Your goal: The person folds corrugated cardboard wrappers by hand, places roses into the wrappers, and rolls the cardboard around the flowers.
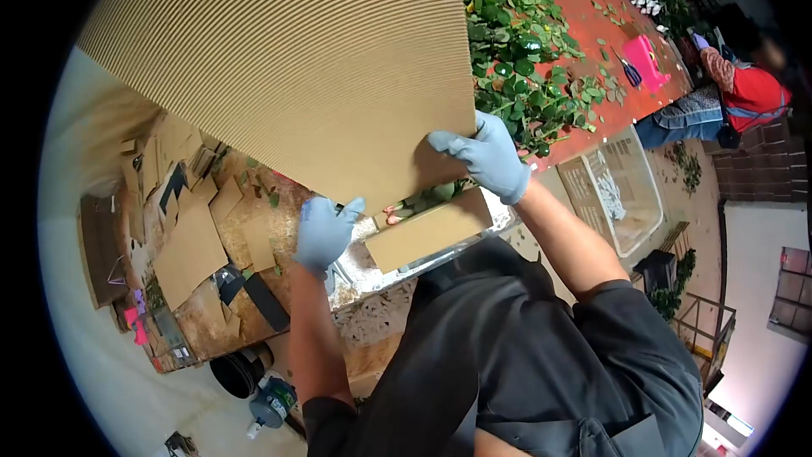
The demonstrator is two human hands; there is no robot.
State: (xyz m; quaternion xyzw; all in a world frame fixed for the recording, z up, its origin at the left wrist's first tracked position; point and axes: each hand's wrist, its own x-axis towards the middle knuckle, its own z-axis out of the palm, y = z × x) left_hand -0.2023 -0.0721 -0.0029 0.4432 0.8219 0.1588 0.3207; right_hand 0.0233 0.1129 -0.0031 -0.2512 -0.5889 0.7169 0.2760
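Note:
A large sheet of corrugated cardboard [321,59] fills the upper left and middle of the view. My left hand [326,233], in a grey-blue glove, pinches its lower corner. My right hand [486,156], gloved the same way, grips the sheet's lower right edge. Just below the sheet, a smaller cardboard piece [430,233] lies on a shiny metallic surface near my body. Pinkish flower heads [395,215] and green leaves show between the two pieces; the rest of them is hidden under the sheet.
Leafy stems [524,59] lie on a red table [592,0] with scissors [631,73] and a pink object [646,63]. Cardboard scraps [188,245] cover the left table. A clear plastic bin [630,195] stands right. A person in a red vest [753,97] is at the far right.

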